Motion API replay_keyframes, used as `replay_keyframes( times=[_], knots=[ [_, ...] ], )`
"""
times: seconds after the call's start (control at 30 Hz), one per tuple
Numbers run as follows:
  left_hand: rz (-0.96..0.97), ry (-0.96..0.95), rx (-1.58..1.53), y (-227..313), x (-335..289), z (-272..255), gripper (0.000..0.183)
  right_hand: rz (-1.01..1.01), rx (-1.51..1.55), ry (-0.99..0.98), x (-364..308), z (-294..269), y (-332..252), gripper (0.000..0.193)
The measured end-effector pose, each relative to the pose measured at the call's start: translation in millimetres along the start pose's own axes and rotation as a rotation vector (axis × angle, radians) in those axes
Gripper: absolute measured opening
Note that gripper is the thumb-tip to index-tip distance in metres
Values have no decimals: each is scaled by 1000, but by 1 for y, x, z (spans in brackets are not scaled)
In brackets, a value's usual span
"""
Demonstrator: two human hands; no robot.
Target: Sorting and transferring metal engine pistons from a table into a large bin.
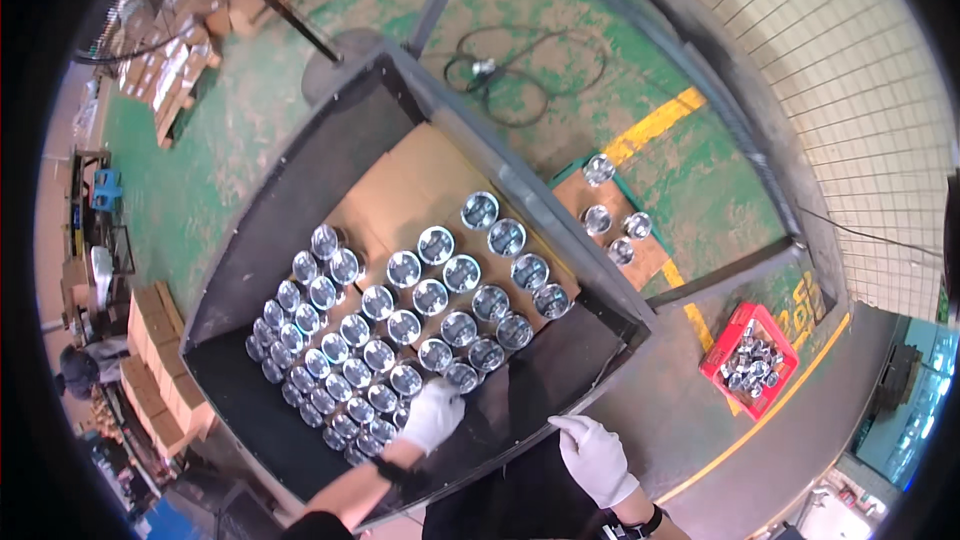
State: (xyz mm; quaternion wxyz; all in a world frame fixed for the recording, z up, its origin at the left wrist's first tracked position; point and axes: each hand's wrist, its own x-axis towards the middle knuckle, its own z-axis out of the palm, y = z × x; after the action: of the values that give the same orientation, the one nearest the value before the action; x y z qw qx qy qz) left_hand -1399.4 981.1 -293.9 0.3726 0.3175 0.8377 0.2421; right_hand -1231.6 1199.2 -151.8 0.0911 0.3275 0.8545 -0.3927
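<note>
My left hand [433, 416], in a white glove, reaches into a dark, high-walled bin [290, 175]. Its fingers are bent and closed at a shiny round metal part [461, 376] near the front of the rows; the fingertips are partly hidden. Many similar round, cup-like metal parts stand upright in slanting rows, some on brown cardboard sheets [440, 165] laid in the bin. Outside the near rim, my right hand [597, 462], also gloved in white, holds nothing. Its index finger stretches toward the rim and the others are loosely bent.
Beyond the bin's right wall, several more metal parts stand on a brown board [575, 195]. A red crate [748, 360] at the right holds a heap of them. A black cable [530, 65] lies coiled on the green floor. Cardboard boxes [160, 370] are stacked at the left.
</note>
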Motion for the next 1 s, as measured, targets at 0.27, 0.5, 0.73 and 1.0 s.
replay_keyframes(
  times=[0.27, 0.5, 0.73, 1.0],
  knots=[
    [328, 39, 25, 16, -183, -1, 20, -21, 48, 171, -164, 48, -1, 26],
    [860, -155, 177, 78, -272, 39, 24, 188, 108, 620, -396, 114, -14, 25],
    [1019, -504, 380, 114, -373, 95, 21, 727, 154, 722, -570, 243, 9, 20],
    [1207, -829, 601, 139, -481, 207, 22, 1172, 274, 1047, -759, 419, 6, 16]
  ],
)
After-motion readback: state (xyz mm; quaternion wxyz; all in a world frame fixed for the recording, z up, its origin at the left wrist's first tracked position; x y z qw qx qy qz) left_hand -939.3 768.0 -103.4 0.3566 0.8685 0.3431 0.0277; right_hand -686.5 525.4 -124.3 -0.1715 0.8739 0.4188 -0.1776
